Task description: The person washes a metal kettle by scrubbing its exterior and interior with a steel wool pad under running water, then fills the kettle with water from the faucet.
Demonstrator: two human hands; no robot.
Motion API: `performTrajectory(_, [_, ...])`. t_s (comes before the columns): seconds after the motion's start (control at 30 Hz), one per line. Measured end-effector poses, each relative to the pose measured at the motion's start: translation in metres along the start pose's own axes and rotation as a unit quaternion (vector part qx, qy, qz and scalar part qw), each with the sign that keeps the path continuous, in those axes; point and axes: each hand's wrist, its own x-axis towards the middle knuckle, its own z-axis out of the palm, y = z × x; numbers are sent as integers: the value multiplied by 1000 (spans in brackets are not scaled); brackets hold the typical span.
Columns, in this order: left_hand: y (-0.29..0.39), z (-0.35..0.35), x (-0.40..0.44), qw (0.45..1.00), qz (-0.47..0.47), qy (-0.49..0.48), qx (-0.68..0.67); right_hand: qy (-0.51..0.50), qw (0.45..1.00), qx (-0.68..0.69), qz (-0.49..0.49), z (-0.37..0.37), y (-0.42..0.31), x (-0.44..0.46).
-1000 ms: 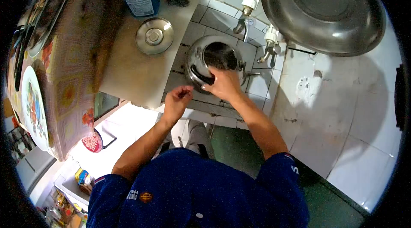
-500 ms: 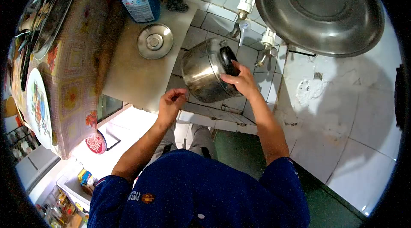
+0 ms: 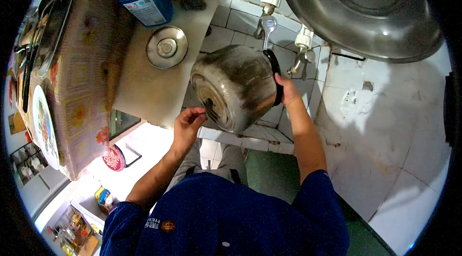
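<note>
With the right grip (image 3: 288, 92), holding the curved black handle (image 3: 275, 72) of a round, stained silver metal pot (image 3: 243, 80), tipped sideways over the grey-tiled sink (image 3: 226, 37). With the left grip (image 3: 200, 114), pinching narrowly near its base (image 3: 222, 105); cannot tell on what. Probably stiff, fairly heavy, slippery when wet: best lifted by handle, steadied underneath.
</note>
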Motion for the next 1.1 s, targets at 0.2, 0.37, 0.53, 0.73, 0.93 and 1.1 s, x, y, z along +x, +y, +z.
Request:
performTrajectory(0.2, [-8,2,3,998,-17,13,66,115,985,125,-5,-7,7,20])
performTrajectory(0.37, [-11,11,2,1000,-9,25,1,-239,910,335,-52,-52,34,49])
performTrajectory(0.53, [-14,13,6,1000,-16,24,4,-230,898,363,-95,-56,47,58])
performTrajectory(0.73, [-6,20,7,999,-23,36,8,-224,894,366,-128,-73,65,68])
performTrajectory(0.93, [-7,26,9,999,-28,31,0,-142,728,670,26,-103,70,71])
performTrajectory(1.1, [-2,30,12,999,-31,22,-1,-147,908,370,-127,-105,68,77])
